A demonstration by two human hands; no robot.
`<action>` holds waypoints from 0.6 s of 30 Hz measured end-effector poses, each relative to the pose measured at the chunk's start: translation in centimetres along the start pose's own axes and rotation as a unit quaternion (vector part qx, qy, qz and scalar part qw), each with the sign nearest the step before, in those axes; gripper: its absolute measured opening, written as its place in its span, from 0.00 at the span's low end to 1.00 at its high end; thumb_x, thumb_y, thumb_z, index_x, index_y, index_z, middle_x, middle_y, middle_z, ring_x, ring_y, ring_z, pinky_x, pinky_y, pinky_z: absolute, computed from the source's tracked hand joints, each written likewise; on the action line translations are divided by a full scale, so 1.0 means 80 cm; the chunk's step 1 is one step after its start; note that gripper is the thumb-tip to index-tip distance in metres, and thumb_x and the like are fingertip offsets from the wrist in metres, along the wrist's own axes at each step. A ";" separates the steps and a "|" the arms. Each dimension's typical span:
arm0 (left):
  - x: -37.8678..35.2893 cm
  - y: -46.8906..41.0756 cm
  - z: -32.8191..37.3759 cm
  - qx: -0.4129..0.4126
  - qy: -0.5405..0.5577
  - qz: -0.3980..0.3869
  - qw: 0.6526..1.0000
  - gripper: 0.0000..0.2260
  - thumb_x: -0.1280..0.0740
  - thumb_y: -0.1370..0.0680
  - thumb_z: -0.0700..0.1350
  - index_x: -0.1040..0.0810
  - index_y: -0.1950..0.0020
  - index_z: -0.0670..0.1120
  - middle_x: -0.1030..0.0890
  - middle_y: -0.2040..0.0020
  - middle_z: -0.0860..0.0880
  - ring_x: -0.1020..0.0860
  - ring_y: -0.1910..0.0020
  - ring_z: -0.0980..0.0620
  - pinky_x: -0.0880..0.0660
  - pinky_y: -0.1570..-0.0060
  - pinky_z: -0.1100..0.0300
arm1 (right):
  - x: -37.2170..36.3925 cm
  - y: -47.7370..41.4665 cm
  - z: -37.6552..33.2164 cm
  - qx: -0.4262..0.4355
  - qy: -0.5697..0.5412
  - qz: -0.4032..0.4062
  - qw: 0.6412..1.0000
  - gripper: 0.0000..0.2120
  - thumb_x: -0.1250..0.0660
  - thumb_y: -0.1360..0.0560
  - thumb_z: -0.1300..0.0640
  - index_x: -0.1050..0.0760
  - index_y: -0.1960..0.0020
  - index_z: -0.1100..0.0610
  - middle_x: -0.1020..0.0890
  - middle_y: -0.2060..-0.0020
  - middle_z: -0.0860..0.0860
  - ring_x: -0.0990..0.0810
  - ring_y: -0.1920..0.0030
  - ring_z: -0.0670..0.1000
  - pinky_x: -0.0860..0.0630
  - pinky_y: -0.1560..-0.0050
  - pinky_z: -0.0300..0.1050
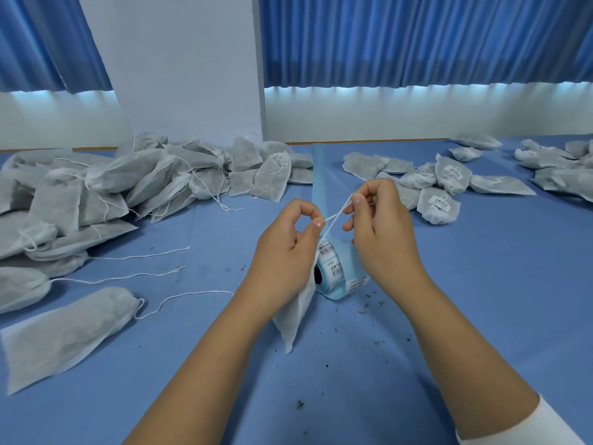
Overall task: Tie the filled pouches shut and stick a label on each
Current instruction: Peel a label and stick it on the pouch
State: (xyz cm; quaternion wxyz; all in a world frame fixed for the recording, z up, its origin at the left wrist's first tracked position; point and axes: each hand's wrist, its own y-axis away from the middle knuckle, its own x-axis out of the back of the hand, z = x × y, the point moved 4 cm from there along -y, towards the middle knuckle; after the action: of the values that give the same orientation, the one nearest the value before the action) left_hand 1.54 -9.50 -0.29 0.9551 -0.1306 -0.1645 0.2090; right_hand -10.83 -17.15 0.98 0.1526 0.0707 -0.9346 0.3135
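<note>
While the left hand [285,234] and right hand [382,226] each pinch the string [333,216], stretched between them, the pouch [293,316] hangs under the left, long axis running down toward the near side; the label roll [335,273] lies just behind it on the desk [449,300].

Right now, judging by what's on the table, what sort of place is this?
Probably a small hand-packing workroom: a heap of filled pouches with loose strings on the left, labelled pouches on the right, and a roll of barcode labels on a blue-covered table.
</note>
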 end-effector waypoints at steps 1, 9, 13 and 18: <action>-0.001 -0.001 0.000 0.000 -0.003 -0.003 1.000 0.11 0.38 0.17 0.48 0.28 0.59 0.58 0.38 0.76 0.51 0.40 0.76 0.52 0.41 0.77 0.62 | 0.000 0.000 0.000 -0.001 -0.001 0.009 1.000 0.06 0.44 0.18 0.57 0.34 0.53 0.50 0.22 0.61 0.43 0.21 0.64 0.40 0.29 0.65 0.32; 0.021 -0.007 -0.022 0.132 0.012 -0.053 0.990 0.09 0.39 0.20 0.48 0.19 0.51 0.57 0.21 0.57 0.67 0.28 0.61 0.76 0.34 0.56 0.67 | 0.010 -0.007 0.002 -0.081 -0.147 0.023 0.986 0.08 0.44 0.17 0.61 0.33 0.54 0.52 0.23 0.61 0.50 0.21 0.69 0.45 0.25 0.73 0.40; 0.032 -0.009 -0.029 0.152 -0.040 -0.085 0.984 0.08 0.35 0.24 0.43 0.17 0.51 0.54 0.17 0.57 0.60 0.21 0.57 0.63 0.29 0.54 0.64 | 0.012 -0.008 -0.002 -0.102 -0.230 0.012 0.968 0.07 0.45 0.17 0.61 0.32 0.53 0.55 0.22 0.61 0.50 0.19 0.66 0.46 0.21 0.70 0.41; 0.052 -0.017 -0.035 0.142 -0.012 0.047 0.989 0.04 0.31 0.22 0.45 0.19 0.57 0.49 0.20 0.64 0.54 0.25 0.66 0.60 0.30 0.65 0.69 | 0.008 -0.004 -0.015 -0.050 -0.225 -0.036 0.972 0.07 0.43 0.17 0.62 0.31 0.53 0.55 0.20 0.59 0.50 0.19 0.61 0.46 0.20 0.64 0.41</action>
State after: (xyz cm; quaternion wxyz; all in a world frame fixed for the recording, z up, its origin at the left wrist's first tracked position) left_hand 6.60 -9.34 -1.32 0.9509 0.0017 -0.1384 0.2767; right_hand -11.09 -16.72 2.26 -0.0474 0.1656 -0.9563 0.2363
